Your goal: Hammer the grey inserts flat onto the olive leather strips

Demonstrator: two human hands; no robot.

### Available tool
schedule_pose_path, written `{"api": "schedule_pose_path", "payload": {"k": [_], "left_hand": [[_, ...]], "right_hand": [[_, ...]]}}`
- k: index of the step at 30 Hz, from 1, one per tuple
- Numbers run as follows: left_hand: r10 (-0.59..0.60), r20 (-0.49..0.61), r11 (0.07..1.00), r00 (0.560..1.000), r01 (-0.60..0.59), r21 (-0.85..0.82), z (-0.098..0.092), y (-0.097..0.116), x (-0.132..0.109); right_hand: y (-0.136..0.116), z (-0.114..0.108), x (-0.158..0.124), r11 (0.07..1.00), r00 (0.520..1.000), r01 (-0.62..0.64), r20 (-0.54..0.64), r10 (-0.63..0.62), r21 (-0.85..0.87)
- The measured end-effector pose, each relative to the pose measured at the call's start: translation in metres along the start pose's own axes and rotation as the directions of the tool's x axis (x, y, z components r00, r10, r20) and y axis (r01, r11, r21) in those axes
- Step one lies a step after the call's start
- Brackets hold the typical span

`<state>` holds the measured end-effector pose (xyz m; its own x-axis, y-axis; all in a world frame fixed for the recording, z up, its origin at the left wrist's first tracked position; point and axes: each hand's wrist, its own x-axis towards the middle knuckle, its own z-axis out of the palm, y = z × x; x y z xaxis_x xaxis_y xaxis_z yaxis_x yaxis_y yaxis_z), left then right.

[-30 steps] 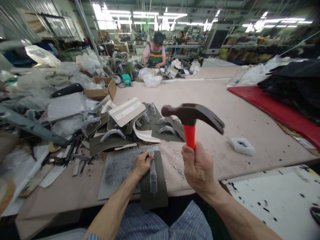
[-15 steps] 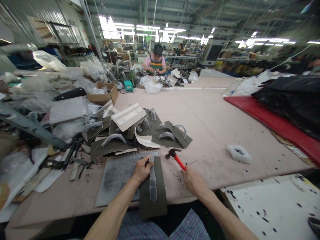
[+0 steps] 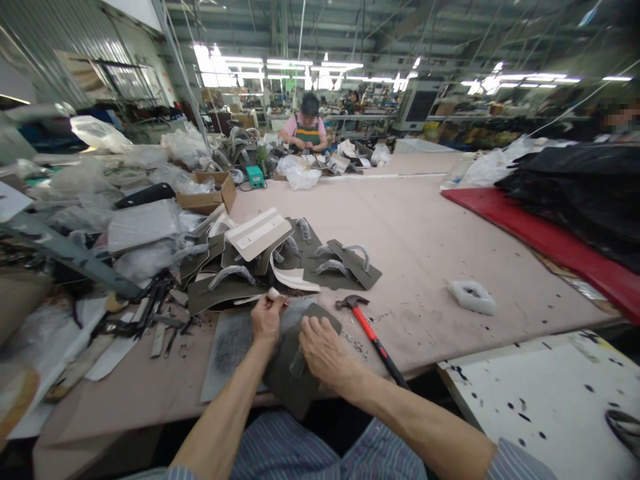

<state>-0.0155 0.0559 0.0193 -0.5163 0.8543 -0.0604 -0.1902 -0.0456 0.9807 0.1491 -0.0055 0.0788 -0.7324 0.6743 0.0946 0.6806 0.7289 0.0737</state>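
Observation:
My left hand is closed round a small white-capped punch tool, held at the far edge of a dark olive panel with a clear plastic strip on it. My right hand lies on that panel with its fingers curled over it. The panel rests partly on a grey metal plate. A hammer with a red and black handle lies on the table just right of my right hand, held by no one.
A heap of olive panels with clear handles and white strips lies beyond. Tools, bags and a cardboard box crowd the left. A white tape roll sits right. Red sheet and black fabric far right. A person works at the table's far end.
My right hand brought the raised hammer down, laid it on the table and moved left onto the olive panel. The panel has shifted and tilted; my left hand moved slightly away with the punch.

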Motion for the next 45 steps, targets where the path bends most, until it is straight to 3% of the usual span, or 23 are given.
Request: {"api": "schedule_pose_path", "payload": {"k": [4,6,8,10,14,17,21,25,28,31,33,36,42,44,45], "left_hand": [[0.171,0.172,0.984,0.970,-0.176,0.013,-0.011,0.059,0.003],[0.216,0.234,0.972,0.948,-0.231,0.041,-0.013,0.073,-0.001],[0.195,0.261,0.974,0.945,-0.218,0.063,-0.011,0.066,-0.008],[0.128,0.280,0.984,0.952,-0.157,0.083,-0.008,0.044,-0.015],[0.022,0.291,0.990,0.957,-0.061,0.125,-0.006,-0.006,-0.023],[0.000,0.312,0.988,0.950,-0.049,0.148,-0.010,-0.023,-0.025],[0.008,0.346,0.981,0.938,-0.075,0.179,-0.016,-0.025,-0.026],[0.009,0.375,0.966,0.927,-0.105,0.238,-0.017,-0.024,-0.027],[0.013,0.394,0.960,0.919,-0.121,0.252,-0.017,-0.023,-0.029],[0.016,0.420,0.958,0.907,-0.134,0.254,-0.018,-0.023,-0.029],[0.012,0.436,0.956,0.900,-0.138,0.259,-0.018,-0.023,-0.029],[0.007,0.443,0.956,0.896,-0.137,0.261,-0.019,-0.024,-0.029],[0.029,0.419,0.936,0.907,-0.172,0.308,-0.015,-0.023,-0.033],[0.045,0.400,0.922,0.915,-0.192,0.336,-0.013,-0.023,-0.035],[0.051,0.394,0.915,0.918,-0.201,0.350,-0.013,-0.023,-0.037]], "right_hand": [[-0.002,-0.015,-0.007,0.956,0.954,-0.286,0.112,0.278,0.061],[-0.005,-0.016,-0.009,0.899,0.907,-0.411,0.168,0.386,0.151],[-0.012,-0.011,-0.010,0.824,0.857,-0.510,0.231,0.460,0.249],[-0.020,-0.001,-0.011,0.759,0.820,-0.570,0.276,0.501,0.315],[-0.030,0.012,-0.012,0.701,0.787,-0.617,0.269,0.555,0.357],[-0.031,0.012,-0.013,0.658,0.760,-0.650,0.292,0.581,0.380],[-0.030,0.015,-0.015,0.586,0.784,-0.613,0.322,0.530,0.529],[-0.020,0.029,-0.025,0.392,0.838,-0.473,0.266,0.476,0.789],[0.002,0.042,-0.042,0.361,0.762,-0.508,0.212,0.612,0.782],[0.034,0.054,-0.065,0.402,0.635,-0.625,0.136,0.761,0.669],[0.055,0.061,-0.081,0.453,0.587,-0.696,0.078,0.806,0.557],[0.078,0.069,-0.101,0.508,0.558,-0.787,0.054,0.828,0.351],[0.090,0.073,-0.110,0.569,0.597,-0.802,0.214,0.773,0.179],[0.091,0.068,-0.106,0.511,0.571,-0.818,0.268,0.776,0.264],[0.091,0.065,-0.104,0.412,0.535,-0.831,0.332,0.777,0.374]]}}
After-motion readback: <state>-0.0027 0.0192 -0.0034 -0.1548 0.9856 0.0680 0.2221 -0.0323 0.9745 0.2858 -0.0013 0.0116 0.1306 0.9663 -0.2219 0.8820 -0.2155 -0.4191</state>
